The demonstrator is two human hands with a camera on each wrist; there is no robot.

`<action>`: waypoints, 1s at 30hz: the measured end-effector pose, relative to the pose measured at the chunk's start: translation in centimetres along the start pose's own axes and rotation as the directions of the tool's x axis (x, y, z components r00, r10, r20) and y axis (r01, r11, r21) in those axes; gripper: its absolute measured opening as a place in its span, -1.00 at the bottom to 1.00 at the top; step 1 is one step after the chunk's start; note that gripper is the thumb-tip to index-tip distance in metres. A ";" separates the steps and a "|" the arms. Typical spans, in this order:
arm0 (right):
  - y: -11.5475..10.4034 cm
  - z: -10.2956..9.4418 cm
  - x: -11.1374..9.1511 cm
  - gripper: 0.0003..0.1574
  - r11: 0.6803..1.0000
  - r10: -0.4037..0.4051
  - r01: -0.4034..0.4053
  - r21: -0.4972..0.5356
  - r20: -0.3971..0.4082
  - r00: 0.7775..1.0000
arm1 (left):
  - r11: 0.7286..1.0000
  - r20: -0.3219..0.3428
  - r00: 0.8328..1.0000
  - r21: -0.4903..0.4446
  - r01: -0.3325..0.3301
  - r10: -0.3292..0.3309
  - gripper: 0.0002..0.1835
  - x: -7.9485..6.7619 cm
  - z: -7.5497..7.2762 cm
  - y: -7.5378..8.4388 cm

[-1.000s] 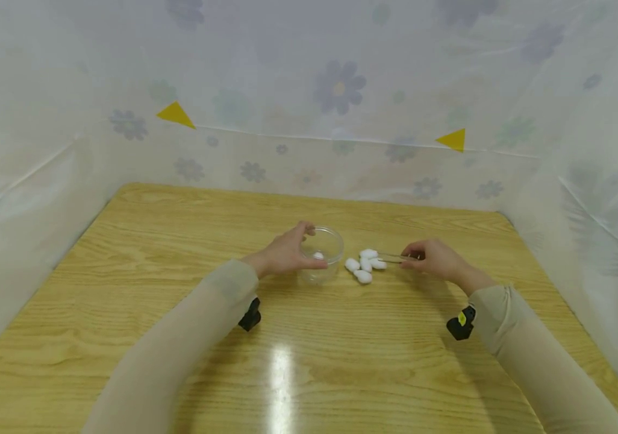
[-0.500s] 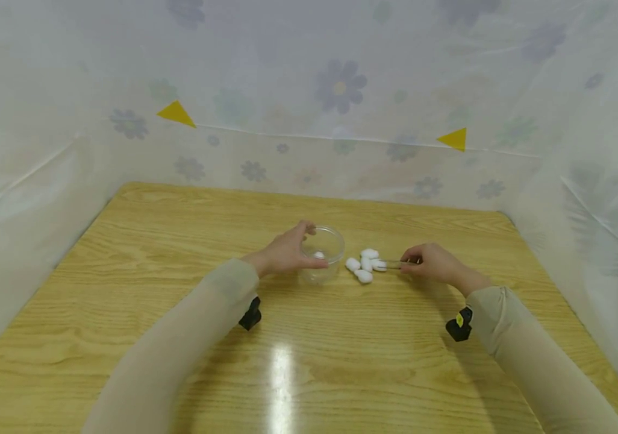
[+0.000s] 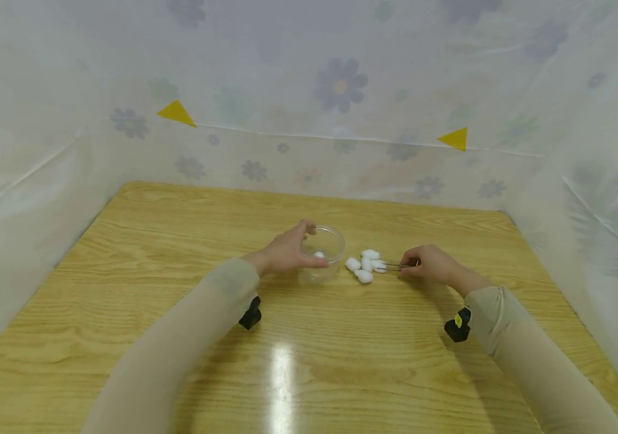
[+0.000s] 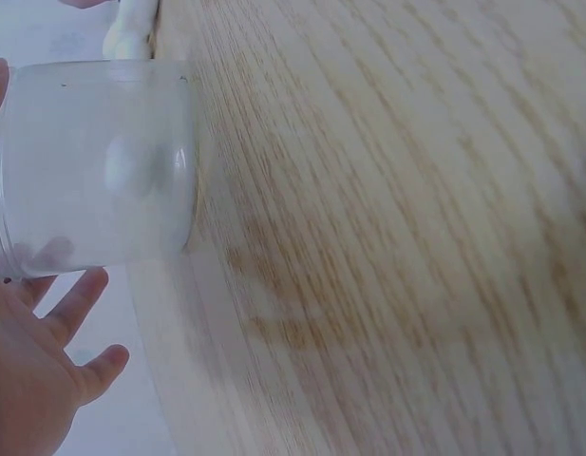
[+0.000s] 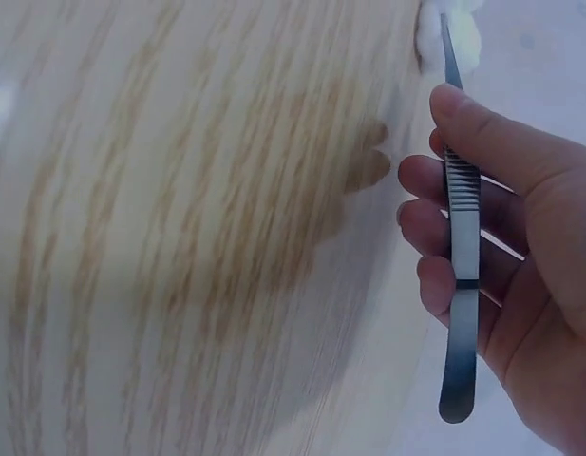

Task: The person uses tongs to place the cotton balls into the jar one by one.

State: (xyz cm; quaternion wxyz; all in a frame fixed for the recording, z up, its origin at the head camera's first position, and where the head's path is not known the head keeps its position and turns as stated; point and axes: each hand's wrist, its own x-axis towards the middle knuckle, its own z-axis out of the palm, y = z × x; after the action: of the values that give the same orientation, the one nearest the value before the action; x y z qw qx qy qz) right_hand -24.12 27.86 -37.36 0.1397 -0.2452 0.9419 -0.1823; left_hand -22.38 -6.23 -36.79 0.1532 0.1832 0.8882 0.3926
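Note:
My left hand (image 3: pixel 289 248) grips a clear round plastic jar (image 4: pixel 74 161) by its rim, thumb on the near side and fingers on the far side. Through its wall shows one white cotton ball (image 4: pixel 133 167). In my right hand (image 3: pixel 432 263) is a pair of metal tweezers (image 5: pixel 462 237), pinched between thumb and fingers and pointing left. Their tips reach the rightmost cotton ball (image 3: pixel 379 266) of a small cluster lying just right of the jar. Other cotton balls (image 3: pixel 353 264) in the cluster lie close together on the table.
The wood-grain table (image 3: pixel 222 374) carries a bright light reflection near its front. Pale flowered sheeting (image 3: pixel 265 78) hangs behind and at both sides, with two yellow triangles (image 3: pixel 453 139) on it. A black wrist camera (image 3: pixel 458 325) sits below each sleeve.
The tweezers have shifted slightly toward the front, from beside the back cotton ball to the rightmost one, and their arms have drawn closer together. The left hand and jar stay nearly still.

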 end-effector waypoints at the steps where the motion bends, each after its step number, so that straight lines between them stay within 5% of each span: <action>1: -0.1 0.0 -0.1 -0.89 1.000 0.001 -0.001 0.003 -0.002 1.000 | 1.000 0.001 1.000 -0.002 0.000 0.000 -0.03 0.0 0.0 0.0; 30: -0.6 -1.6 -1.3 -0.81 0.996 -0.004 0.006 0.090 -0.023 1.000 | 1.000 0.000 1.000 0.028 -0.014 0.014 -0.01 0.1 0.1 -0.2</action>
State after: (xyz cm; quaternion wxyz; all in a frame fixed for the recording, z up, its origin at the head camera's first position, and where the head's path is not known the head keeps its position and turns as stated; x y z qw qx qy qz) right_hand -23.33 28.47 -35.44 0.1394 -0.2387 0.9337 -0.2277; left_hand -22.51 -6.21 -36.99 0.1478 0.1913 0.8924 0.3810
